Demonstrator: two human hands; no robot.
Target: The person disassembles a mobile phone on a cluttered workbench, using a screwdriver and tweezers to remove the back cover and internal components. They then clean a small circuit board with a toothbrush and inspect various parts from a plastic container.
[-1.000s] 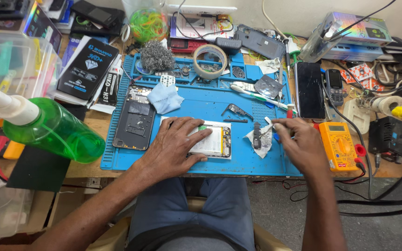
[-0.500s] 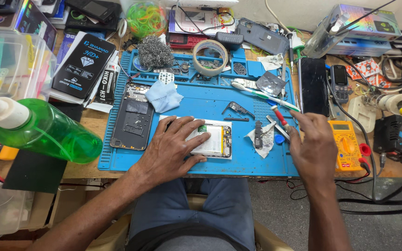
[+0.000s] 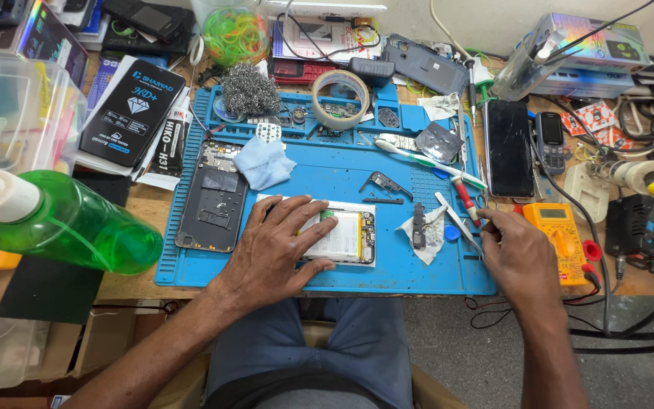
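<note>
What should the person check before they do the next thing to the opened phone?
1. Opened phone held steady: ok, the left hand lies flat on it.
2. Tool in the right hand: cannot tell, its fingers pinch near the tweezers, but the grip is hidden.
3. Red-handled screwdriver within reach: ok, beside the right hand.
4. Small black part safe: ok, resting on a white tissue.
5. Green spray bottle clear of the blue mat: ok, at the left.

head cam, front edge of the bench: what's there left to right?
Green spray bottle → opened phone back → left hand on the opened phone → small black part on tissue → right hand → orange multimeter.
</note>
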